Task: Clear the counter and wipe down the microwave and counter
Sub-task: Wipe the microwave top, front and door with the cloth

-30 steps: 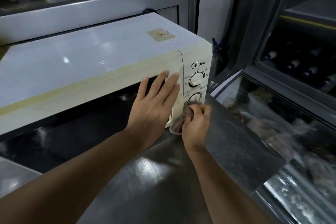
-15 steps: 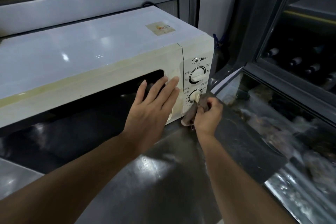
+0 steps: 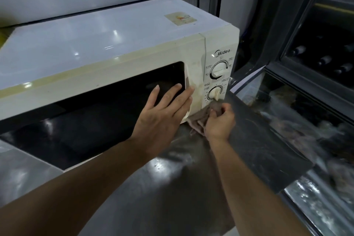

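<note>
Nearest the camera, two bare forearms reach forward over the steel worktop [image 3: 149, 193], whose surface shows smeared reflections and a few small specks.

The right hand [image 3: 219, 123] sits at the worktop's far right part, just in front of the microwave's lower right front corner. Its fingers are curled round a bunched brownish cloth [image 3: 201, 119], which is pressed against the bottom of the control panel and trails down onto the worktop. A second ago the cloth was further left, under the door's right edge; half a second ago it had slid beneath the lower dial [image 3: 215, 93]; now it sits lower and a little further right, at the panel's foot. That suggests the wiping stroke is running along the bottom of the front face towards the corner.

The left hand [image 3: 164, 113] lies flat on the dark door window [image 3: 115, 97], fingers straight and spread, tips near the door's right edge. It has hardly moved across the three moments, so it appears to be bracing the microwave [image 3: 107, 40] while the other hand rubs.

Further back, yellowed staining still shows along the door's top strip and beside the upper dial [image 3: 218, 69], so the front seems only partly cleaned. A faded sticker [image 3: 181, 18] sits near the top's far right corner. To the right, beyond the worktop edge, is a glass-fronted case [image 3: 316, 101].
</note>
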{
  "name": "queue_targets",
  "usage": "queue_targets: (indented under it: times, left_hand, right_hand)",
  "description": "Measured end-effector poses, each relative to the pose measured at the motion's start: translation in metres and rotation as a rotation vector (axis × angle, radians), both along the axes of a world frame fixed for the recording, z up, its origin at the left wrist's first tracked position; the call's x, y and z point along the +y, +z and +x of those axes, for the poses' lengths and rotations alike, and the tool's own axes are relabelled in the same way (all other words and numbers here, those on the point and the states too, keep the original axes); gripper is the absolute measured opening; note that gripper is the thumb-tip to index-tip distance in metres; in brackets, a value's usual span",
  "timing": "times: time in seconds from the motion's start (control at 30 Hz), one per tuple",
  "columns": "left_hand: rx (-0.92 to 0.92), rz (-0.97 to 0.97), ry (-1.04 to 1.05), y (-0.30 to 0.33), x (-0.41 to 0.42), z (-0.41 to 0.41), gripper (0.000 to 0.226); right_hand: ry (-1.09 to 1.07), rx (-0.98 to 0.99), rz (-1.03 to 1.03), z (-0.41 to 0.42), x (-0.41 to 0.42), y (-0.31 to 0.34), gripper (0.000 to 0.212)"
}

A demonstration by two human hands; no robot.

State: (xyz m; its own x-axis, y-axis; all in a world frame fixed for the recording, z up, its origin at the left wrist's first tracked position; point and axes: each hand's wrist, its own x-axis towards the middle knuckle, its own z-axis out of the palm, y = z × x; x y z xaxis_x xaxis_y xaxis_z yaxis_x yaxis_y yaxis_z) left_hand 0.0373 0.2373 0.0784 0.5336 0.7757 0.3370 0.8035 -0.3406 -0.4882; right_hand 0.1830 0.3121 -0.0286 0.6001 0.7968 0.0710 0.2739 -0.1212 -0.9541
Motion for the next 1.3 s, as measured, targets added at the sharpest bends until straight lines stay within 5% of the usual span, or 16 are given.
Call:
queue_targets:
  times: [0.27,0.4,0.57,0.83,1.03,1.3]
  left_hand:
    - [0.018,-0.044,0.076,-0.009,-0.019,-0.036,0.052]
    - [0.029,-0.054,0.077,-0.013,-0.034,-0.059,0.054]
    - [0.085,-0.065,0.095,-0.011,-0.048,-0.083,0.051]
    - [0.107,-0.011,0.066,-0.001,-0.06,-0.102,0.055]
    - [0.099,0.017,0.09,-0.002,-0.08,-0.129,0.048]
    - [0.074,-0.074,0.189,-0.019,-0.108,-0.166,0.056]
  right_hand:
    - [0.208,0.123,-0.079,-0.034,-0.021,-0.01,0.018]
    - [0.118,0.212,-0.114,-0.052,-0.027,-0.003,0.018]
    - [0.242,0.14,-0.017,-0.117,-0.068,-0.01,0.017]
    - [0.055,0.079,-0.033,-0.101,-0.047,0.011,0.025]
    - [0.304,0.003,0.001,-0.163,-0.096,0.0,0.026]
    - [0.123,0.099,-0.06,-0.141,-0.07,0.014,0.019]
